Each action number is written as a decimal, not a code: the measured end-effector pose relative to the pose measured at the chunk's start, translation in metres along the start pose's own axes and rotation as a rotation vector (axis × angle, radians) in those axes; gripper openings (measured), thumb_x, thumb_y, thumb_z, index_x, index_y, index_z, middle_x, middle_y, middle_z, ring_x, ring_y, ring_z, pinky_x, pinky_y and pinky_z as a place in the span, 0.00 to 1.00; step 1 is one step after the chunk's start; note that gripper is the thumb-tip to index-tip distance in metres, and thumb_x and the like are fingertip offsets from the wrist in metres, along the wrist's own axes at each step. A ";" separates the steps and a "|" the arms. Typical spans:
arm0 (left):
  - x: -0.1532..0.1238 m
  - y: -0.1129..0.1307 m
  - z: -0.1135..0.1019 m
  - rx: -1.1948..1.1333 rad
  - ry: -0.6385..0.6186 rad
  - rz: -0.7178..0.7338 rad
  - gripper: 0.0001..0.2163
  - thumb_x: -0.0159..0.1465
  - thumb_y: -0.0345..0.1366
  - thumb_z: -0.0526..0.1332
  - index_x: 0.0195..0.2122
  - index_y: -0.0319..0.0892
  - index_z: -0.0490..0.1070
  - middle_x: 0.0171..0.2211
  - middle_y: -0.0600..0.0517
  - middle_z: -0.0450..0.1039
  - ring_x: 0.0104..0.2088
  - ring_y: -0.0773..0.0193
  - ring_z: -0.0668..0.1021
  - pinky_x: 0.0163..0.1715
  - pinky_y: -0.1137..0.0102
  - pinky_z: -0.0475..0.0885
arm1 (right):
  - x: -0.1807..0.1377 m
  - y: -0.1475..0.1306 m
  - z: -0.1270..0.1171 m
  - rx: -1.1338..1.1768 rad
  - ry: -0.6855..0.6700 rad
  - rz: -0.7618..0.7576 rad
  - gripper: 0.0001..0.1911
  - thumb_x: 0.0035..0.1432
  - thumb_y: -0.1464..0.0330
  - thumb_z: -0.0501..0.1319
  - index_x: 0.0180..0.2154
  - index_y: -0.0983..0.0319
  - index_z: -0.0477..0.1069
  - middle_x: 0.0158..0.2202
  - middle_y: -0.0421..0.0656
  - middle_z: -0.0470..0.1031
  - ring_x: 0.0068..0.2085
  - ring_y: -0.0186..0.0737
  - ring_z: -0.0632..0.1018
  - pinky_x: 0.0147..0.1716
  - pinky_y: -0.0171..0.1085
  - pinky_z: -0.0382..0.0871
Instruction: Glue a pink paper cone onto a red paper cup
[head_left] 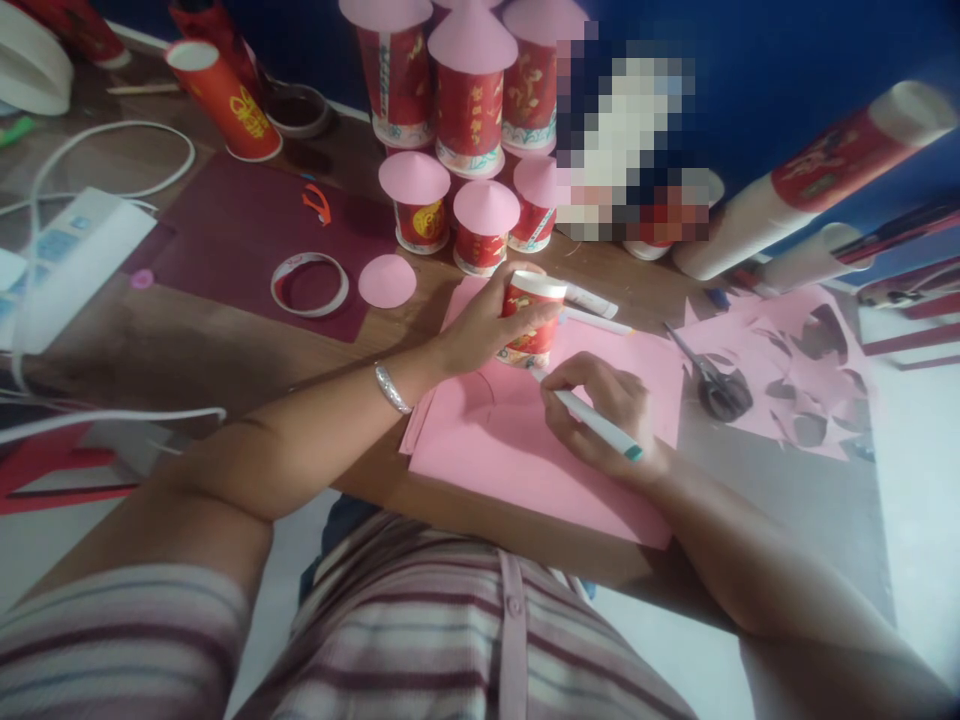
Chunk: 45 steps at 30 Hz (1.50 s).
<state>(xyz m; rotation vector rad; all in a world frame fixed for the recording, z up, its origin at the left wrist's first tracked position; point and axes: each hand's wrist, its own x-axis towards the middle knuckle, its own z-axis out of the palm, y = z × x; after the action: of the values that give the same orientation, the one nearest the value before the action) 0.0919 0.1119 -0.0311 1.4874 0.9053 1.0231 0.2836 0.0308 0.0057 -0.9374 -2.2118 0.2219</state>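
My left hand (480, 325) is wrapped around a red paper cup (529, 315) with a white rim and gold print, holding it upright over pink paper sheets (480, 470). In my right hand (600, 405) is a white marker pen (600, 425) with a green end, gripped like a pencil. Its tip is close to the cup's lower edge; whether they touch I cannot tell. Behind the cup lie a white glue-stick-like tube (592, 299) and another white marker (600, 321). A thin curved line shows on the top pink sheet.
Red cups with pink cone tops (474, 110) stand stacked at the back. Scissors (716, 385) lie on cut pink scraps (817, 380) at right. A cut cup ring (310, 283), pink disc (387, 281) and orange cutter-like tool (316, 204) lie left, near a power strip (82, 260).
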 end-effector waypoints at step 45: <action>0.001 -0.003 -0.001 0.008 -0.015 0.030 0.27 0.64 0.58 0.67 0.53 0.44 0.66 0.51 0.47 0.75 0.53 0.55 0.76 0.55 0.60 0.72 | -0.001 0.003 0.002 0.002 0.010 -0.022 0.04 0.66 0.74 0.61 0.39 0.59 0.70 0.33 0.40 0.80 0.30 0.34 0.81 0.28 0.32 0.72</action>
<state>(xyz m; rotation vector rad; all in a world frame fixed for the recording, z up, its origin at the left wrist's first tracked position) 0.0912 0.1138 -0.0341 1.5170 0.8796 1.0296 0.2840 0.0330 0.0024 -0.9103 -2.2115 0.2084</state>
